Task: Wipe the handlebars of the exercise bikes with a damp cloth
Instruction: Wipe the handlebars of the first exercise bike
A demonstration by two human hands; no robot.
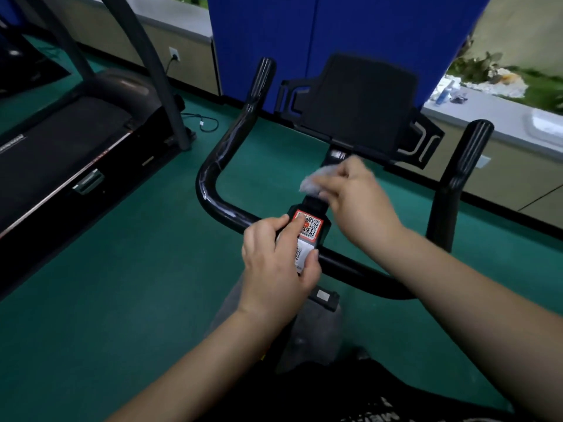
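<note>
Nearest: both forearms reach in from the bottom edge over the bike's dark frame.

Left hand point(278, 263) rests on the handlebar's centre clamp, fingers curled round its near-left side and the index finger laid on the red-bordered QR sticker point(308, 226). It carries nothing; it looks to be steadying the bar.

Right hand point(355, 197) sits just beyond and right of the clamp, fingers closed around a bunched pale cloth point(320, 178), which is motion-blurred. The cloth is at the stem between the clamp and the console point(356, 108), apparently touching it, though blur leaves contact unsure.

Handlebar point(225, 208): black, glossy, looping from the centre clamp out to the left bend, then up to the far-left grip point(262, 77). The right side runs under the right forearm to the upright right grip point(463, 166).

Progress, as judged: wiping is under way at the middle. No wet streaks can be told on either side, so what is done is unclear; both upright grips and the outer bends seem to remain, as do any other bikes.

Room: green floor point(122, 269), a treadmill point(61, 153) at left, a wall socket point(173, 53) with a cable trailing on the floor, a blue panel point(335, 32) beyond the console, and a grey ledge point(502, 117) at far right holding small blurred items.
</note>
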